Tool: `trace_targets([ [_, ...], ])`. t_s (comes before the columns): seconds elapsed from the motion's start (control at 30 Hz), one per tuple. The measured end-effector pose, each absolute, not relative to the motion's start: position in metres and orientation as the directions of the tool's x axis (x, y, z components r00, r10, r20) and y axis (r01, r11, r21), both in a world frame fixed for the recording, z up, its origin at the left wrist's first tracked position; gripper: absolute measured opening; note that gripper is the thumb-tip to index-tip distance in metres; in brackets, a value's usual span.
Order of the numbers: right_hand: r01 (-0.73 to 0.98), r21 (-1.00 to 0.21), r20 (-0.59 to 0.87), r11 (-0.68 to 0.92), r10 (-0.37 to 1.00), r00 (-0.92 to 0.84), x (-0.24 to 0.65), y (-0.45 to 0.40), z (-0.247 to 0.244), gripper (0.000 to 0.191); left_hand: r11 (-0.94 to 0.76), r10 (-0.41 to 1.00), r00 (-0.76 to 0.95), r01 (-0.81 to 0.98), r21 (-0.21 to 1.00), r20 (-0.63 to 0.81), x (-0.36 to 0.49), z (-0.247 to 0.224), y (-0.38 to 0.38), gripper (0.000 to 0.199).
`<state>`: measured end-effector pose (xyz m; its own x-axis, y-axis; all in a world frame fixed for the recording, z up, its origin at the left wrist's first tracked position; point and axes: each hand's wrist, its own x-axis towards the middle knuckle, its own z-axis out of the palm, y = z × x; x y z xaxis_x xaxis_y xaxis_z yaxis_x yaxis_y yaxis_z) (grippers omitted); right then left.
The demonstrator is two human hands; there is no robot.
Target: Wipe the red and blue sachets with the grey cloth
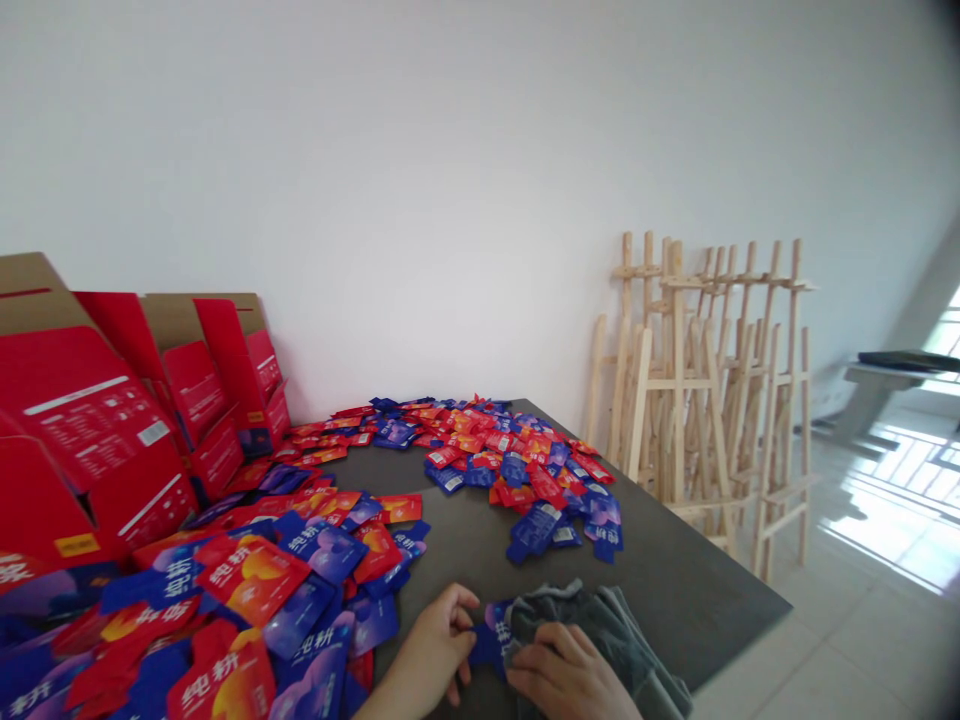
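Observation:
A blue sachet (489, 640) with white lettering lies low in the middle, near the table's front edge. My left hand (442, 640) has its fingers curled at the sachet's left edge and seems to pinch it. Bunched grey-green cloth (600, 625) covers the sachet's right part. My right hand (562, 672) presses down on this cloth with bent fingers closed on it. Left of my hands spreads a heap of flat red and blue sachets (300, 590). Farther back on the right is a pile of plumper-looking red and blue sachets (517, 450).
Red cardboard boxes (97, 420) with raised flaps stand along the left side. The dark table (675, 590) ends at a slanting right edge. Wooden easels (697, 390) lean together beyond it, and a grey stand (877, 400) is at the far right.

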<state>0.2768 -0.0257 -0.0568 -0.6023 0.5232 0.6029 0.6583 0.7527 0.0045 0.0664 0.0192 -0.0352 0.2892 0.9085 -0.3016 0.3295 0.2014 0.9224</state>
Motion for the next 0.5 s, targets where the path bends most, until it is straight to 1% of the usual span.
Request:
trace_targets([
  [0.07, 0.635, -0.014, 0.628, 0.772, 0.501, -0.596, 0.272, -0.025, -0.064, 0.014, 0.19, 0.909, 0.295, 0.337, 0.922, -0.295, 0.066, -0.036, 0.019, 0.027],
  [0.1, 0.641, -0.038, 0.617, 0.767, 0.522, -0.589, 0.273, -0.025, -0.065, 0.012, 0.187, 0.908, 0.298, 0.344, 0.92, -0.295, 0.065, -0.036, 0.019, 0.028],
  [0.2, 0.697, -0.128, 0.499, 0.706, 0.653, -0.57, 0.285, -0.028, -0.053, 0.011, 0.188, 0.901, 0.302, 0.374, 0.908, -0.311, 0.065, -0.036, 0.019, 0.033],
  [0.27, 0.752, -0.182, 0.408, 0.633, 0.745, -0.528, 0.297, -0.029, -0.041, 0.017, 0.184, 0.899, 0.302, 0.395, 0.9, -0.316, 0.065, -0.035, 0.019, 0.037],
  [0.33, 0.811, -0.223, 0.349, 0.541, 0.821, -0.452, 0.311, -0.028, -0.033, 0.025, 0.166, 0.899, 0.307, 0.421, 0.892, -0.312, 0.065, -0.034, 0.018, 0.039],
  [0.43, 0.888, -0.274, 0.32, 0.37, 0.906, -0.279, 0.33, -0.021, -0.027, 0.036, 0.118, 0.909, 0.307, 0.457, 0.881, -0.281, 0.067, -0.034, 0.017, 0.041],
  [0.5, 0.906, -0.31, 0.325, 0.289, 0.928, -0.184, 0.336, -0.016, -0.021, 0.042, 0.098, 0.916, 0.3, 0.475, 0.874, -0.266, 0.068, -0.034, 0.017, 0.038],
])
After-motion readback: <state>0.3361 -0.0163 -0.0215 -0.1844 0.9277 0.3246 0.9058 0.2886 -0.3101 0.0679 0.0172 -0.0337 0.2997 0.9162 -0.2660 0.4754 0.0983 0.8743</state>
